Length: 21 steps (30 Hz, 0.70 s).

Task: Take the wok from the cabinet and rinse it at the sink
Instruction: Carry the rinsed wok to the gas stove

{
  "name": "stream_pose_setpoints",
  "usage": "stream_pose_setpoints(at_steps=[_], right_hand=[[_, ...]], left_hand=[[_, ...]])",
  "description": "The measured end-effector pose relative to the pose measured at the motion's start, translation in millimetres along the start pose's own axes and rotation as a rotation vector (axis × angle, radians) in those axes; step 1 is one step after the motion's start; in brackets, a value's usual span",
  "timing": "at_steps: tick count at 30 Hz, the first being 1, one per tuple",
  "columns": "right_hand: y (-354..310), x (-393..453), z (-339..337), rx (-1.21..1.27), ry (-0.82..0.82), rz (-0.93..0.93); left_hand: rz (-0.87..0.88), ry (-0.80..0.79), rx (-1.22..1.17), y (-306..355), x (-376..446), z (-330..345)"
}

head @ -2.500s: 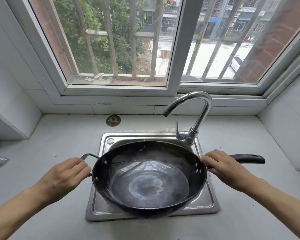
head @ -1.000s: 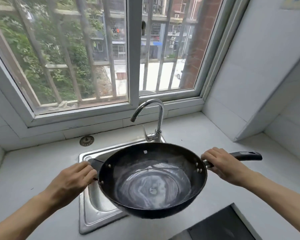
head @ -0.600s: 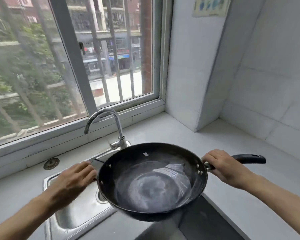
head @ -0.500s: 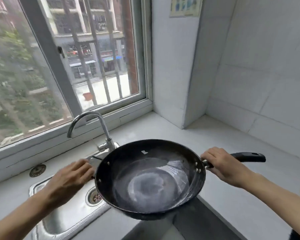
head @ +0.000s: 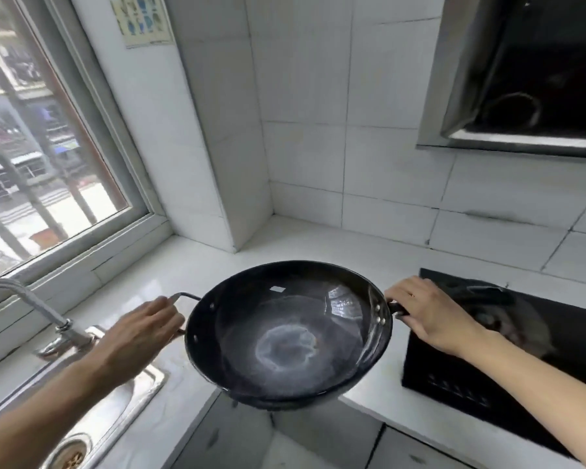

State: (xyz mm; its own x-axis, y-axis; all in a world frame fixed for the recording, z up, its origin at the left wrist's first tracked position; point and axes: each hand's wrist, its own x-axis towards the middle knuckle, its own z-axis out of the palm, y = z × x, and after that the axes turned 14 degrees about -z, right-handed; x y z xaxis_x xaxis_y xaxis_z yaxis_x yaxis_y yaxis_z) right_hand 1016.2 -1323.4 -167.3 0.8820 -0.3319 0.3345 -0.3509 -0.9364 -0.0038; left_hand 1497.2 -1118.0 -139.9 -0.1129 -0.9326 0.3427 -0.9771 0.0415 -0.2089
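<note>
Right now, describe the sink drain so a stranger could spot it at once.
Start at the window on the left and drop to the curved chrome faucet below its sill. The steel sink lies under it, and the drain sits in the basin floor at the picture's bottom left edge. It is the only round, rust-tinged metal strainer there, partly cut off by the left forearm.

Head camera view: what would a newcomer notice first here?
A round black metal wok held in the middle of the view, above the counter corner. The left hand grips its thin wire loop handle and the right hand its long black handle. A black glass cooktop lies to the right, a steel sink lower left.
</note>
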Motion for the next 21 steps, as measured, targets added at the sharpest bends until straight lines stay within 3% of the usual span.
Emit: stream_pose_setpoints(at_steps=[10,21], right_hand=[[33,-55,6,-0.045,-0.042,0.263],[57,-31,43,-0.053,-0.185,0.548]], left_hand=[[0.205,0.038,-0.154,36,117,61],[0.400,0.006,-0.274,15,238,172]])
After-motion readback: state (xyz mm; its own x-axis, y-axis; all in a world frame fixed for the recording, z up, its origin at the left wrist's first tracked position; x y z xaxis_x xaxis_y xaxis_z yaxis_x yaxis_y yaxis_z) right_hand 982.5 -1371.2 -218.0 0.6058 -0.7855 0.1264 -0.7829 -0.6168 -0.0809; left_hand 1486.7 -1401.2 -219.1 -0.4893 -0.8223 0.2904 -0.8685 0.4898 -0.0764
